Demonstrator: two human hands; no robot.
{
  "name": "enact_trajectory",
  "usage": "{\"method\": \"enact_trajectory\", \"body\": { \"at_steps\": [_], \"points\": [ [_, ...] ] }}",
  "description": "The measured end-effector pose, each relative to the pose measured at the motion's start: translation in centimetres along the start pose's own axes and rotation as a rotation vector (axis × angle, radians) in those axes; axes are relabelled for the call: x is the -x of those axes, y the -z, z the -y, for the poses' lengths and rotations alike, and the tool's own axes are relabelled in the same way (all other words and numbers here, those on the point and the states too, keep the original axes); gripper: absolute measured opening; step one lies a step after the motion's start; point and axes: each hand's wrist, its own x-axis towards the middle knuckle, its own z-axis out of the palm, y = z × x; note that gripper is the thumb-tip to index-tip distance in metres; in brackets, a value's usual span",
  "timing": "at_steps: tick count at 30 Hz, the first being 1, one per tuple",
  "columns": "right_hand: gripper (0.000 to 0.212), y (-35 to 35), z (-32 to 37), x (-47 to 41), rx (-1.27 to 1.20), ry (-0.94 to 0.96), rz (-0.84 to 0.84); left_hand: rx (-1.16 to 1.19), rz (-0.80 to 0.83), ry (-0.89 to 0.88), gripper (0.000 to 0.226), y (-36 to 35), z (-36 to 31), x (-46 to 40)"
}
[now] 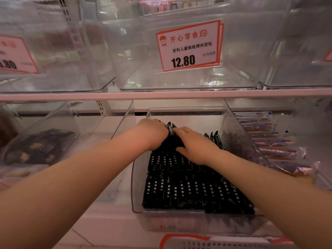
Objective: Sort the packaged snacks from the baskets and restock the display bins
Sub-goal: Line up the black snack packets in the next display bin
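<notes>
We have both hands deep in the clear bin (139, 186) that sits at the middle of the lower shelf (107, 218), pulled out toward the shelf's front edge. Our left hand (152, 132) is curled over the upright black snack packets (188, 191) at the bin's back wall, its fingers bent down behind them, so we cannot tell how firmly it grips. Our right hand (194, 144) lies just beside it, fingers nearly straight and pressed flat against the same standing packets, a thin ring on one finger. The packets fill the bin in rows: two rows lie flat toward its front edge, and more stand on end along the back right corner. In the neighbouring bin at the shelf's right end lie long pale wrapped bars (273, 141); the bin at the left end holds dark packs (39, 146), blurred. On the upper shelf stand clear bins, the middle one carrying an orange-bordered price tag (188, 45) reading 12.80. An orange-rimmed basket (206, 243) shows at the bottom edge.
</notes>
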Motion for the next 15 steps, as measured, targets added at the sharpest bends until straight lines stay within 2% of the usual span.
{"method": "enact_trajectory", "body": {
  "at_steps": [2, 6, 11, 13, 15],
  "points": [
    [0.057, 1.6, 0.7, 1.9, 0.013, 0.022, 0.024, 0.021, -0.111, -0.042, 0.032, 1.1, -0.8, 1.8],
    [0.029, 5.2, 2.0, 7.8, 0.005, 0.088, -0.01, 0.094, -0.26, -0.116, 0.031, 3.7, -3.3, 5.9],
    [0.011, 8.3, 0.7, 19.2, -0.168, 0.054, -0.059, 0.227, -0.496, -0.275, 0.025, 6.1, -9.6, 11.2],
    [0.009, 7.9, -0.7, 23.1, -0.228, 0.013, -0.046, 0.294, -0.515, -0.333, 0.026, 5.7, -13.6, 12.6],
    [0.009, 6.4, -2.4, 26.1, -0.272, -0.04, -0.021, 0.329, -0.417, -0.415, 0.028, 4.5, -18.6, 13.2]
  ]
}}
